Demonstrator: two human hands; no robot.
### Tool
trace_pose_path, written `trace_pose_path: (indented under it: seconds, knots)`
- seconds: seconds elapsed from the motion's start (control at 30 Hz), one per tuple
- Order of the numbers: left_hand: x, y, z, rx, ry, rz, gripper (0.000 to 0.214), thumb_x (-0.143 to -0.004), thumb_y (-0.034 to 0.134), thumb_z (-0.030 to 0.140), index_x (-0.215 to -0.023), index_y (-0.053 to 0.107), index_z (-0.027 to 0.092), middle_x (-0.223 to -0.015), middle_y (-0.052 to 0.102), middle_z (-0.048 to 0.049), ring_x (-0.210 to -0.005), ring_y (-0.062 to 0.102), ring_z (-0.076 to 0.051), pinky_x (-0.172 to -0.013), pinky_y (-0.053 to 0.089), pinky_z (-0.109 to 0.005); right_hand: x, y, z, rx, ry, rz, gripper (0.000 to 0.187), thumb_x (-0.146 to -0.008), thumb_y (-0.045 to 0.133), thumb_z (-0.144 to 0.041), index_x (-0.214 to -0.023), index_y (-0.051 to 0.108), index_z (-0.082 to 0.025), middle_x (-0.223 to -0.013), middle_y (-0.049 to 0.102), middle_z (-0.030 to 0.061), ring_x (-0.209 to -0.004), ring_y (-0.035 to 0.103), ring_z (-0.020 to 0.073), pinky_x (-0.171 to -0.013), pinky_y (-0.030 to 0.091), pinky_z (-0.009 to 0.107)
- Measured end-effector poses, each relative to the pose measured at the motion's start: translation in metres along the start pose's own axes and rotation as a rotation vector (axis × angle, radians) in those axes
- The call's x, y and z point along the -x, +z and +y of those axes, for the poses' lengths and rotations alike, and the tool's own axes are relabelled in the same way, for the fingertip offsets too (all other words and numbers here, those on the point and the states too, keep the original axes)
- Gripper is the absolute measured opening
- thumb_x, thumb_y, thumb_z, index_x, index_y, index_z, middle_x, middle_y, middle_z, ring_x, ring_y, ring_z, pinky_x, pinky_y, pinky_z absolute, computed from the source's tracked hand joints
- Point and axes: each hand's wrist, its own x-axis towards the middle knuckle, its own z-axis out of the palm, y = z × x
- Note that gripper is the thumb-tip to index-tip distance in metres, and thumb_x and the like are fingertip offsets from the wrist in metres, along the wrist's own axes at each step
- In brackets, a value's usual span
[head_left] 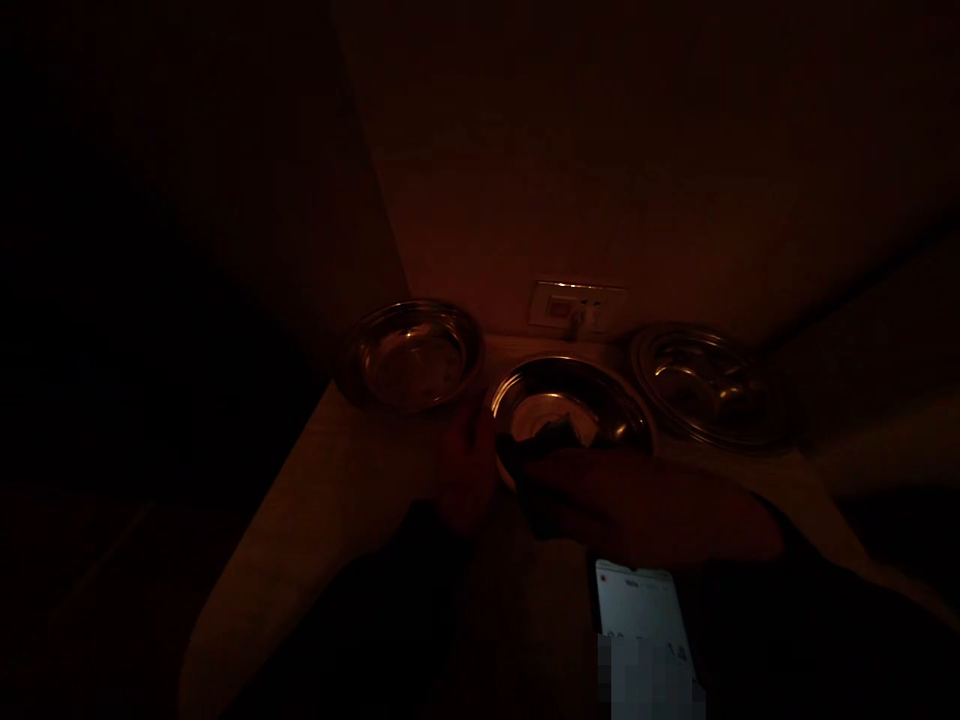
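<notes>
In dim reddish light, a shiny round metal bowl is in front of me, tilted slightly. My left hand is closed at its left rim, its fingers mostly lost in shadow. My right hand grips a dark, crumpled cloth, which lies over the bowl's near left rim and reaches inside. The hand and cloth hide the bowl's near side.
Another metal bowl sits at the table's back left. Metal dishes stand at the back right. A wall socket with a plug is behind. A lit phone is below my right forearm, on the wooden table.
</notes>
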Motion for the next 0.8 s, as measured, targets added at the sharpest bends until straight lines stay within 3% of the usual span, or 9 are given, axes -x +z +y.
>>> trace_pose_path:
  seconds: [0.27,0.63,0.8]
  knots:
    - [0.001,0.000,0.003,0.028,0.002,-0.001,0.035,-0.090,0.042,0.031,-0.110,0.065,0.014,-0.110,0.070,-0.0089,-0.102,0.063,-0.021,-0.089,0.048,-0.034,0.007,-0.006,0.002,0.022,0.083,-0.067,0.028,-0.089,0.047,-0.033,-0.108,0.065,-0.023,-0.098,0.070,0.0063,-0.083,0.066,0.0204,-0.071,0.047,0.029]
    - [0.002,0.000,0.003,-0.009,-0.038,0.081,0.033,-0.089,0.045,0.036,-0.102,0.067,0.015,-0.103,0.072,-0.0082,-0.095,0.065,-0.022,-0.085,0.048,-0.033,-0.014,0.011,-0.007,-0.022,-0.057,0.123,0.032,-0.094,0.039,-0.029,-0.116,0.058,-0.017,-0.111,0.064,0.0108,-0.096,0.062,0.0213,-0.082,0.047,0.033]
    - [0.001,-0.001,0.000,0.011,-0.008,0.073,0.034,-0.087,0.048,0.039,-0.104,0.067,0.016,-0.105,0.071,-0.0072,-0.095,0.064,-0.021,-0.084,0.049,-0.031,-0.008,0.007,-0.011,0.001,-0.032,0.082,0.031,-0.094,0.040,-0.030,-0.113,0.059,-0.017,-0.104,0.067,0.0103,-0.088,0.063,0.0201,-0.077,0.047,0.031]
